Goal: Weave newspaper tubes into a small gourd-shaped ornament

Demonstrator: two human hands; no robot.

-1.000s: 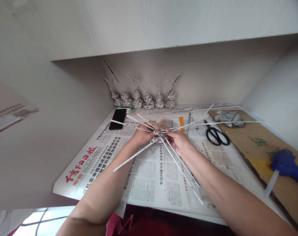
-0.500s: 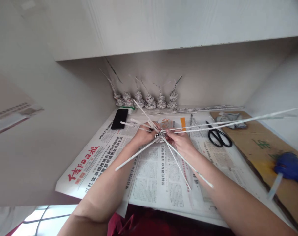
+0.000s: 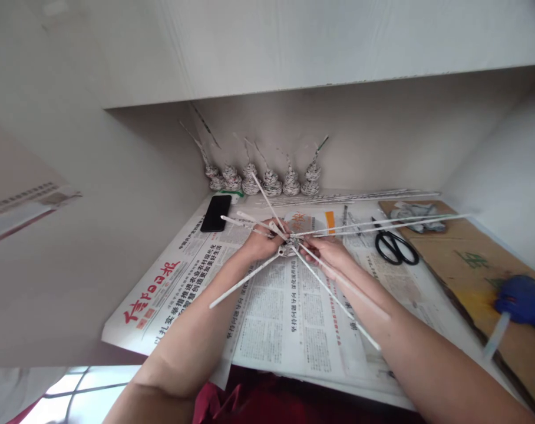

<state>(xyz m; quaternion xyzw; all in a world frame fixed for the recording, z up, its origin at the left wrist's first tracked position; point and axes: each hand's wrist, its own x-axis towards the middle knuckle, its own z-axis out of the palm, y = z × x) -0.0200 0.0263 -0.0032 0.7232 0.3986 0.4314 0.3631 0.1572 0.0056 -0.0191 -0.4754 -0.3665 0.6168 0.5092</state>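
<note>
A small woven piece of rolled newspaper (image 3: 287, 249) is held over the newspaper sheets, with several thin paper sticks (image 3: 245, 281) radiating from it. My left hand (image 3: 267, 238) is closed around its left side, fingers among the sticks that point up and left. At its right side my right hand (image 3: 324, 250) has curled fingers pinching close to the weave, on a paper stick. Two long sticks (image 3: 382, 225) run out to the right past this hand. Another stick crosses over my right wrist. The fingertips are partly hidden by the sticks.
Several woven paper gourds (image 3: 271, 184) line the back wall. Nearby lie a black phone (image 3: 216, 213), loose paper sticks (image 3: 360, 196) and black scissors (image 3: 395, 247). A blue glue gun (image 3: 521, 300) and a crumpled cloth (image 3: 420, 213) rest on cardboard (image 3: 462, 259). An overhanging panel (image 3: 320, 47) is above.
The lower-right sticks have swung to the right and up, one now over my right wrist. The long right-hand sticks reach less far right. My right hand has shifted slightly downward.
</note>
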